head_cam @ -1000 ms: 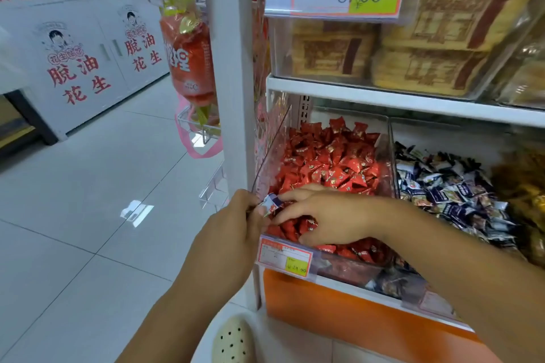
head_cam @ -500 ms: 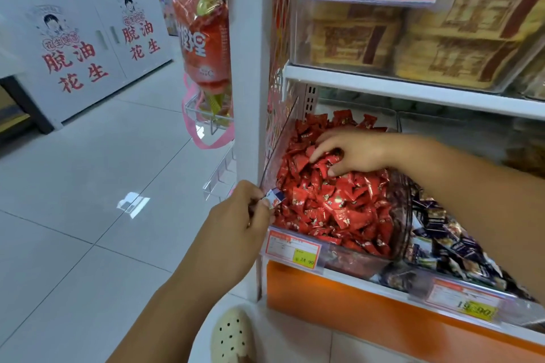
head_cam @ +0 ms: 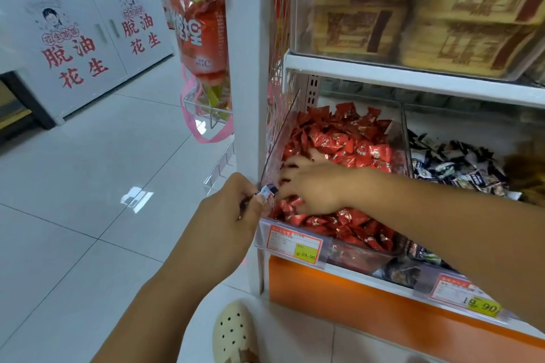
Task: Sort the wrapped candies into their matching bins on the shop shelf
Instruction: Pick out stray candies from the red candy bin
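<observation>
Red candies (head_cam: 348, 150) fill the left bin (head_cam: 280, 138) on the shelf (head_cam: 339, 300).

Change: half a second ago the right hand (head_cam: 315, 186) was at the back of the pile. It has since come forward to the front-left corner. It now lies palm down, fingers spread and dipped among the wrappers. The fingertips are buried, so I cannot tell whether they hold anything; probably still raking, not yet gripping.

No change: the left hand (head_cam: 236, 209) stays just outside the bin's front-left corner. Thumb and forefinger are closed in a pinch on one blue-and-white candy (head_cam: 267, 191), the other fingers curled under. This stray has been held there through all three frames.

Matching stock: the dark-wrapped candies (head_cam: 457, 165) sit in the next bin to the right, beyond the clear divider. The stray looks like that sort.

Reading: the right hand is sweeping the red pile back to front for more misfits, while the left serves as a holder. One stray is out of the red bin but not yet delivered. The search of this bin appears unfinished, and the drop into the right-hand bin is still to come.
</observation>
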Demonstrator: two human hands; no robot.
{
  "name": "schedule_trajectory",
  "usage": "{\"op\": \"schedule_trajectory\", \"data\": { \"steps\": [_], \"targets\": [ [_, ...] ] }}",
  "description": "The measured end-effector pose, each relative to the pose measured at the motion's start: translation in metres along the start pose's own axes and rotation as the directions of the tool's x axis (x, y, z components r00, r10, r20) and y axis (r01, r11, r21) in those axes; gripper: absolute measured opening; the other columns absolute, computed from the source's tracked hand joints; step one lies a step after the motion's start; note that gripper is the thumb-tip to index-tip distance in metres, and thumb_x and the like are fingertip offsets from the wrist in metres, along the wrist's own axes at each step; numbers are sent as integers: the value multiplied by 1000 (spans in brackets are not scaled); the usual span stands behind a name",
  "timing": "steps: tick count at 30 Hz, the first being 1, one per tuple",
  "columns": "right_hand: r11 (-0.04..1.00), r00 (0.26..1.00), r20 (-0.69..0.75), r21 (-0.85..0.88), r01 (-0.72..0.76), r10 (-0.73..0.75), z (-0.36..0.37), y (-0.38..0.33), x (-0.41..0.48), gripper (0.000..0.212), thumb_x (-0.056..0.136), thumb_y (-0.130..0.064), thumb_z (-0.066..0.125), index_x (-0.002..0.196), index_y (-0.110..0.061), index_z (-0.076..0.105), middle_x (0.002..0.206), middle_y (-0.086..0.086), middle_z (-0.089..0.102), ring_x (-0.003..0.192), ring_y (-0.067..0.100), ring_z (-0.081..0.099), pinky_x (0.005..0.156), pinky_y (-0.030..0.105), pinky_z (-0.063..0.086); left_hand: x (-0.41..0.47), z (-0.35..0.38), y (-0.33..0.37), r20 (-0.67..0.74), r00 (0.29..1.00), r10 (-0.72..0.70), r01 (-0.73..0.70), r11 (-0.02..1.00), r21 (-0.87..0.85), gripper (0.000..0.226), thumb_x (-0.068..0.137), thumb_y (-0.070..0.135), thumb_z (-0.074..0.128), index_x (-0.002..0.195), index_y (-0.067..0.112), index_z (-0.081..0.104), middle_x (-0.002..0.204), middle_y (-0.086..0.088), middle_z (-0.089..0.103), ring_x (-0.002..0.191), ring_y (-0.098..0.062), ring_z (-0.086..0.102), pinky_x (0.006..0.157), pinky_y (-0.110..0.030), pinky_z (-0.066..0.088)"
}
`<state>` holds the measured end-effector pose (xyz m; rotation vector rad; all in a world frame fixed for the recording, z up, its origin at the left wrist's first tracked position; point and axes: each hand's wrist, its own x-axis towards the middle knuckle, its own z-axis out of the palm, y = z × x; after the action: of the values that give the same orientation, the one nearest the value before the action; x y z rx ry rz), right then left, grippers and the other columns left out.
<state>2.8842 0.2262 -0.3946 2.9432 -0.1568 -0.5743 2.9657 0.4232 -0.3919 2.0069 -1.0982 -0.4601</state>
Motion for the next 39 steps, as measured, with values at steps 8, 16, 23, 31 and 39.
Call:
{"op": "schedule_trajectory", "data": {
  "steps": [8, 16, 23, 31, 39],
  "targets": [
    [909, 992, -9, 401, -113, 127, -43, 42, -31, 51, 83, -33, 72, 130, -42, 53, 152, -9, 29, 139, 18, 24, 113, 29, 17, 2, 0, -4, 1, 1000, 9, -9, 1000, -23, 13, 94, 42, 44, 86, 33, 45, 85, 6, 70, 82, -13, 67, 69, -44, 56],
    [975, 840, 524, 74, -210, 141, -32, 4, -75, 100, 75, -32, 78, 141, -62, 8, 157, -14, -20, 145, 31, -1, 113, 48, 24, 1, 0, 2, 18, 1000, 5, -5, 1000, 4, 11, 93, 42, 43, 84, 35, 44, 84, 10, 70, 75, -10, 65, 71, -42, 55],
    [993, 986, 123, 22, -117, 113, 4, 8, -35, 74, 77, -18, 70, 139, -37, 35, 145, 8, 19, 120, 34, 36, 82, 39, 50, 1, 0, 4, -2, 1000, -1, 1, 1000, 25, 13, 94, 41, 44, 84, 33, 45, 85, 8, 70, 71, -11, 65, 72, -43, 54],
    [669, 924, 41, 677, -306, 381, -41, 41, -38, 46, 77, -13, 74, 119, -18, 58, 103, 7, 66, 85, 21, 63, 81, 34, 54, 0, 3, 8, 13, 1000, 13, -13, 1000, 28, 14, 91, 46, 41, 85, 34, 45, 85, 9, 70, 79, -10, 65, 70, -42, 56],
    [564, 934, 113, 770, -299, 340, -68, 59, -59, 59, 71, -56, 72, 125, -40, 54, 131, -13, 47, 120, 10, 46, 95, 27, 42, -2, 2, 16, 3, 1000, -7, 6, 999, 52, 16, 92, 47, 40, 86, 34, 44, 85, 10, 70, 73, -9, 65, 69, -38, 55]
  ]
}}
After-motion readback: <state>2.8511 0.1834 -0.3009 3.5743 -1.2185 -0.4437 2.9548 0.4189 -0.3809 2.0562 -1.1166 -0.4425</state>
